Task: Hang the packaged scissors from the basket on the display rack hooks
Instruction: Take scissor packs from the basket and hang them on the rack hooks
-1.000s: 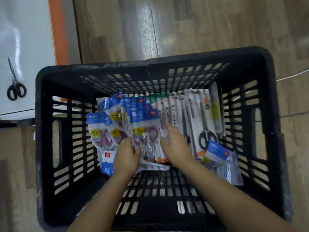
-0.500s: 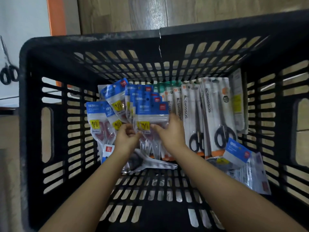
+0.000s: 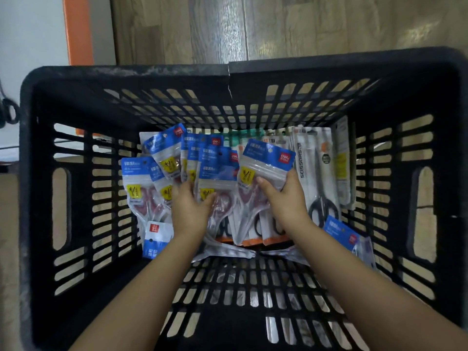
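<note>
A: Both hands are down in the black basket (image 3: 253, 69). The right hand (image 3: 286, 201) pinches a blue-topped scissors pack (image 3: 266, 160), thumb across its front.

B: How does it lie?

A: Long axis runs twelve to six, blue header at twelve, above the knuckles. The left hand (image 3: 190, 209) sits at nine o'clock of it, fingers loosely curved over the neighbouring blue packs (image 3: 215, 171); I can't tell if it grips one. No rack in view, so lifting out looks like the right hand's job
</note>
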